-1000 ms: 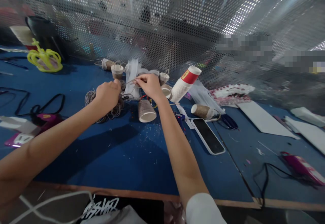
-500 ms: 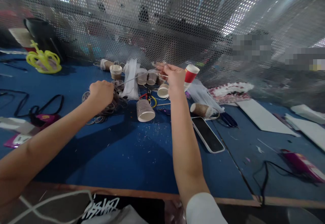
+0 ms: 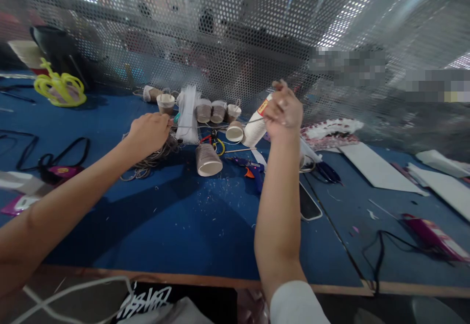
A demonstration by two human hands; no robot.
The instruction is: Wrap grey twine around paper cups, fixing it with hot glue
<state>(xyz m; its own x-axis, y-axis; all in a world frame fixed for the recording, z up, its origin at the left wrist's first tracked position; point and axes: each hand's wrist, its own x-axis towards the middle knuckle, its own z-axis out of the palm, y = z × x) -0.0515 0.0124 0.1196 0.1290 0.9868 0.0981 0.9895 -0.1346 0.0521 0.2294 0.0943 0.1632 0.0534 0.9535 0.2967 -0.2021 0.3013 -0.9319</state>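
Across the rear middle of the blue tabletop, a strand of twine spans the two hands, passing in front of the leaning stack of paper cups. Right hand: raised beside the stack, fingers curled narrow, apparently pinching the strand; detail blurred. Left hand: low over the tangled twine heap, fingers bent together; fingertips hidden, so cannot tell whether it grips twine or only steadies the heap.

Risk 1: a knot in the heap could jam the strand; a hard tug might then drag the whole tangle, or the strand might slip from the right fingers.

Risk 2: strand and right hand lie very near the tilted stack. A sideways sweep could knock it over.

Risk 3: the strand also crosses the white bundle and could pull it askew. Slack falling forward might hook the red-and-yellow-handled tool or the wrapped cup.

Risk 4: blue glue gun sits just beside the right forearm. Whether hot cannot be told; if so, lowering the arm carelessly risks a burn. Phone partly hidden behind that forearm, liable to a bump.
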